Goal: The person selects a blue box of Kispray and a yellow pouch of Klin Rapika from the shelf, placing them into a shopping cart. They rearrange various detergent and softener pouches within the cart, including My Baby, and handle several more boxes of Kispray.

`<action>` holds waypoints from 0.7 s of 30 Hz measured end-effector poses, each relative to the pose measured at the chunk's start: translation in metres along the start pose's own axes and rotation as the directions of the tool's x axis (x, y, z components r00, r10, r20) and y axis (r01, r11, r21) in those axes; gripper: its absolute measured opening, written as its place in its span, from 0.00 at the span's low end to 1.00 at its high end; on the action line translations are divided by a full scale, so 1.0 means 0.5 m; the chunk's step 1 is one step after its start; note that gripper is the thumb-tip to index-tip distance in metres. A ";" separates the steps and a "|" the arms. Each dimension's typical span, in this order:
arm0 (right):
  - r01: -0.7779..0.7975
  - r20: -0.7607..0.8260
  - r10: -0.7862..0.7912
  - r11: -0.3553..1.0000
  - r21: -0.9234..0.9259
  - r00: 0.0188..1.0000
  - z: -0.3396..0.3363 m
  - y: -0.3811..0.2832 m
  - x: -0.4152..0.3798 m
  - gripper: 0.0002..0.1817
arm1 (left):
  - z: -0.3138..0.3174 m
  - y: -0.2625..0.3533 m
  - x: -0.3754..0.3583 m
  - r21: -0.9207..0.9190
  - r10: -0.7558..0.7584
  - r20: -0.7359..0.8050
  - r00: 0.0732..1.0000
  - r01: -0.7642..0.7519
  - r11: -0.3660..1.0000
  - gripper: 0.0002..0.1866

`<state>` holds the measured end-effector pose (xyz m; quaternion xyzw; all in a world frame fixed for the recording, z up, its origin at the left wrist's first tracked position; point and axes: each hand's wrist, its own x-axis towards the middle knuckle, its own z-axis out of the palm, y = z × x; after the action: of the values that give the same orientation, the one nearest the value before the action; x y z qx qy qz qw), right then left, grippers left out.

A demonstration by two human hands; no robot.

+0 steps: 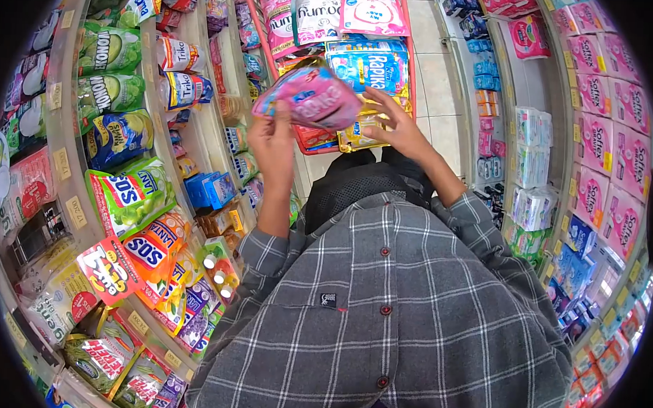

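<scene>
A pink refill pouch (pixel 314 99), slightly blurred, is tilted above the red shopping cart (pixel 412 59). My left hand (pixel 273 139) grips its lower left edge between thumb and fingers. To the right of the pouch, my right hand (pixel 399 131) has its fingers apart and holds nothing. Under it in the cart are a blue Rapika pouch (pixel 371 65) and a yellow pouch (pixel 365 133). Farther forward in the cart lie a white Downy pouch (pixel 318 18) and a pink-and-white My Baby pack (pixel 375 10).
Shelves on the left carry green SOS pouches (pixel 132 197), orange SOS pouches (pixel 156 248) and blue Trika packs (pixel 183 91). Pink Softex packs (pixel 589 191) and white wrapped packs (pixel 531 146) fill shelves on the right. The tiled floor (pixel 438 100) runs beside the cart.
</scene>
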<state>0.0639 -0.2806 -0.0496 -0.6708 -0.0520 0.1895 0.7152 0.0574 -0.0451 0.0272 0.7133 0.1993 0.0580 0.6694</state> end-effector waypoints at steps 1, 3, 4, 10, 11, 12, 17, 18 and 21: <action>-0.042 -0.010 0.043 0.995 0.092 0.999 0.003 0.022 0.012 0.37 | 0.021 0.000 -0.003 -0.120 -0.073 0.073 0.995 0.082 0.989 0.18; -0.184 0.005 0.218 0.810 0.557 0.976 -0.006 0.043 0.006 0.34 | 0.065 -0.027 -0.009 -0.358 -0.258 0.162 0.952 0.301 0.884 0.18; -0.230 0.045 0.296 0.630 0.742 0.954 -0.011 0.040 0.002 0.32 | 0.078 -0.047 -0.010 -0.459 -0.340 0.224 0.913 0.407 0.790 0.17; -0.219 -0.347 0.344 0.910 0.351 0.872 -0.077 0.092 -0.006 0.29 | 0.049 -0.227 0.010 0.123 -0.499 0.497 0.710 0.511 0.851 0.14; -0.219 -0.379 0.308 0.940 0.261 0.873 -0.081 0.106 -0.004 0.29 | 0.046 -0.251 0.015 0.206 -0.511 0.502 0.697 0.477 0.854 0.14; -0.217 -0.404 0.268 0.962 0.167 0.875 -0.088 0.128 0.004 0.29 | 0.050 -0.260 0.018 0.257 -0.511 0.475 0.716 0.443 0.859 0.14; -0.394 -0.515 -0.002 0.641 -0.658 0.857 -0.078 0.155 0.015 0.38 | 0.041 -0.261 0.020 0.798 -0.255 0.344 0.903 -0.139 0.586 0.09; -0.345 -0.515 -0.082 0.651 -0.676 0.854 -0.076 0.157 0.014 0.39 | 0.046 -0.246 0.023 0.757 -0.100 0.371 0.923 -0.239 0.608 0.10; -0.238 -0.474 -0.258 0.611 -0.755 0.842 -0.063 0.163 -0.002 0.42 | 0.063 -0.222 0.030 0.606 0.280 0.529 0.801 -0.588 0.536 0.19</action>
<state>0.0566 -0.3082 -0.1322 -0.9402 0.0693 -0.0542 0.3292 0.0592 -0.0665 -0.0872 0.9462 -0.1121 0.0039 0.3034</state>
